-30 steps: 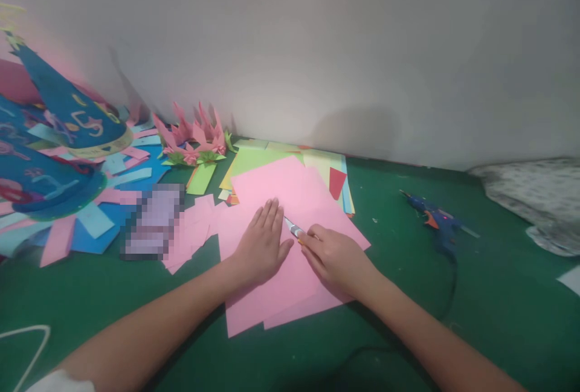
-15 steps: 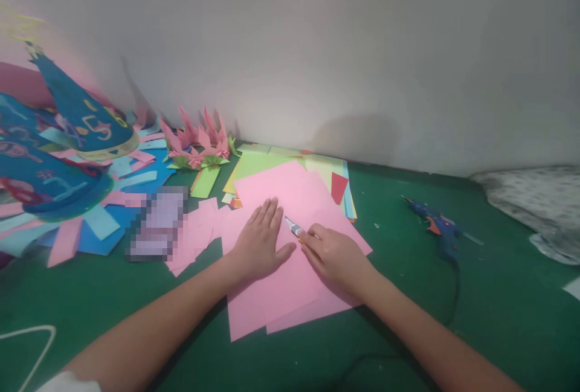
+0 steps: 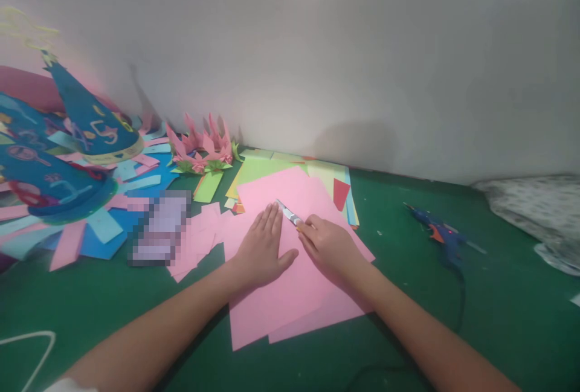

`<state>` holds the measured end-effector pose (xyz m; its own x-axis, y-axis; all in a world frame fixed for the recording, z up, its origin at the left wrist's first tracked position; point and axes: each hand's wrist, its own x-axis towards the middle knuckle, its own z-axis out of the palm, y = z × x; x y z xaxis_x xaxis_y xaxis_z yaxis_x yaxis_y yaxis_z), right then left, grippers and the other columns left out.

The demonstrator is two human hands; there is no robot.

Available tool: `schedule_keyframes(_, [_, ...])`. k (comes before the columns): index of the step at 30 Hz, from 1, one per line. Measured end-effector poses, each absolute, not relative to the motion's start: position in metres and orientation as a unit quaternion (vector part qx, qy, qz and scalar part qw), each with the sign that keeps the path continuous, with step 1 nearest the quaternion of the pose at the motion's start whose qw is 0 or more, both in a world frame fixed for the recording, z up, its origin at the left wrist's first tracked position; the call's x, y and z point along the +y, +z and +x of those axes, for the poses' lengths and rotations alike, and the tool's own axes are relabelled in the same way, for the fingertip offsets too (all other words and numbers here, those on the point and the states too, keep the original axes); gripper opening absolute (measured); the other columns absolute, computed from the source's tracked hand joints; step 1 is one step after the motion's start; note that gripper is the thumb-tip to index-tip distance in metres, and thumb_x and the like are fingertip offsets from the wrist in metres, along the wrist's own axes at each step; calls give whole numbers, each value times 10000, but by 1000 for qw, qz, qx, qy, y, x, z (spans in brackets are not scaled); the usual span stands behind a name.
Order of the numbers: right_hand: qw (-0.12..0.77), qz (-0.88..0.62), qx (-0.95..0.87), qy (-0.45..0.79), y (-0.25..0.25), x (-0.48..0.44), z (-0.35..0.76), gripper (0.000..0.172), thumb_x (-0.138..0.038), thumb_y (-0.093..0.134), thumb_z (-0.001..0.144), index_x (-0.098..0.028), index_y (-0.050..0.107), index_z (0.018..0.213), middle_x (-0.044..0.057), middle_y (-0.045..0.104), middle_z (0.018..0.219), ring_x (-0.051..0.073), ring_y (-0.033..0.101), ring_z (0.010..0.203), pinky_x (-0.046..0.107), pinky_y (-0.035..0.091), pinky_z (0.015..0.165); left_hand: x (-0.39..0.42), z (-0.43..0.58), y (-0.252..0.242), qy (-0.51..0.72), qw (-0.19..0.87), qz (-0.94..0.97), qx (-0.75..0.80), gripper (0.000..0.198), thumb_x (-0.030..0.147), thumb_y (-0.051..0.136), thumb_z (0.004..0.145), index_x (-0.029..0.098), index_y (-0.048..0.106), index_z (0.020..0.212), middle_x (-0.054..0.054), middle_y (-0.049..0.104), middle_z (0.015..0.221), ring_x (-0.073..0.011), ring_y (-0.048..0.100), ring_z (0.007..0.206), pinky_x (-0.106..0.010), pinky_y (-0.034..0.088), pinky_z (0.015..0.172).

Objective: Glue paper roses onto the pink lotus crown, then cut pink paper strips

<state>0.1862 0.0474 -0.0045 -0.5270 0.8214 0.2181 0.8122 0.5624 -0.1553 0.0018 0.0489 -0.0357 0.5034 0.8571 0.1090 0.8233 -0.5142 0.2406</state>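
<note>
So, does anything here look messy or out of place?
Nothing looks damaged, but it is untidy. The pink sheets under the left hand lie askew, one poking out beneath the other. Loose pink squares lie scattered to their left. The right hand holds a cutter over the top sheet; a glue gun lies off to the right.

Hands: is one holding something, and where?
The right hand grips a small silver craft knife by its handle's rear end; the left hand lies flat on the pink paper sheet, holding nothing.
</note>
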Motion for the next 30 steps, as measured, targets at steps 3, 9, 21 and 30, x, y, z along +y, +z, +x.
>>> schedule_keyframes(3, [133, -480, -867, 23, -3, 50, 186, 272, -226, 350, 952, -142, 609, 960, 52, 548, 799, 116, 480, 610, 254, 346, 558, 49, 2, -36, 105, 77, 862, 489, 813, 578, 315, 868, 19, 150, 1434, -212, 105, 1514, -296, 52, 1414, -450, 144, 1137])
schedule_keyframes(9, [139, -545, -826, -31, 1, 54, 206, 271, -250, 363, 948, -190, 614, 1031, 52, 608, 857, 139, 549, 707, 257, 340, 561, 48, 0, -31, 119, 64, 882, 451, 620, 524, 346, 894, 214, 274, 1426, -66, 177, 1532, -308, 73, 1413, -489, 164, 1121])
schedule_keyframes(21, [116, -611, -758, -197, -9, 81, 256, 275, -235, 427, 904, -156, 599, 1103, 149, 602, 1085, 235, 506, 815, 333, 350, 637, 49, 0, -18, 164, 101, 890, 412, 421, 416, 353, 922, 205, 466, 1268, -80, 463, 1377, -269, 293, 1354, -487, 232, 1103])
schedule_keyframes(30, [140, -614, -775, -48, -4, 61, 231, 289, -196, 378, 903, -139, 561, 1120, 113, 645, 950, 231, 574, 867, 350, 410, 741, 49, 1, -17, 164, 92, 891, 413, 326, 371, 377, 922, 169, 526, 1128, -101, 507, 1298, -281, 356, 1302, -483, 266, 1087])
